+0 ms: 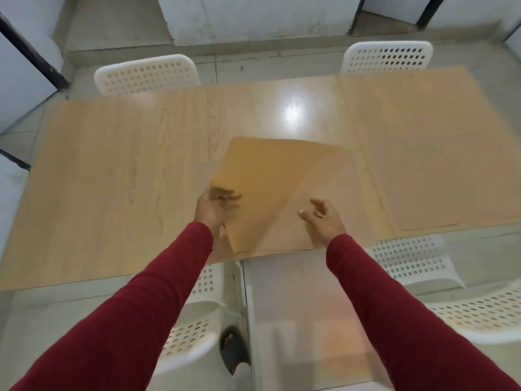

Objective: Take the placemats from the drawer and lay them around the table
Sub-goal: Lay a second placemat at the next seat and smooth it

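A tan placemat (pixel 270 179) is raised and tilted above the near edge of the wooden table (pixel 112 179). My left hand (pixel 217 206) grips its left edge; the fingers are blurred. Under it, another mat with a dotted texture (pixel 284 239) lies flat at the table's edge. My right hand (pixel 324 218) hovers over that lower mat with fingers apart, holding nothing. A further placemat (pixel 439 193) lies flat on the right part of the table. How many mats are stacked beneath I cannot tell.
White perforated chairs stand at the far side (pixel 146 76) (pixel 386 56) and at the near side (pixel 411 259) (pixel 191 331). My sandalled foot (pixel 234 348) is on the tiled floor below. White walls rise behind the table.
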